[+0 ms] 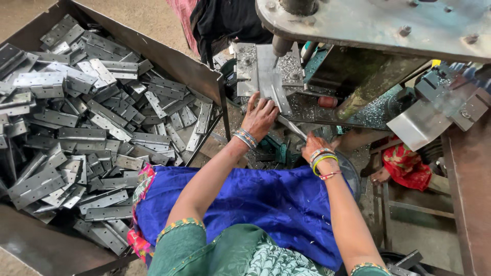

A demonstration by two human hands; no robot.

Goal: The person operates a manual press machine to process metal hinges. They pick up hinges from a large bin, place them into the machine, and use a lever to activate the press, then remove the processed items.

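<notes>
A dusty concrete floor (153,15) shows beyond the dark metal bin (169,59), in daylight.

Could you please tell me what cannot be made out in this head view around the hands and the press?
- Right hand: fingers curl under, grip unclear.
- Metal strip under the left hand: its far end is hidden by the press plate.
- Hinge bin: cut off at the left edge.

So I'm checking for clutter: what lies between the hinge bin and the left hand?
In the head view, the bin's dark side wall, then a strip of littered floor, before the left hand on the metal strip.
</notes>
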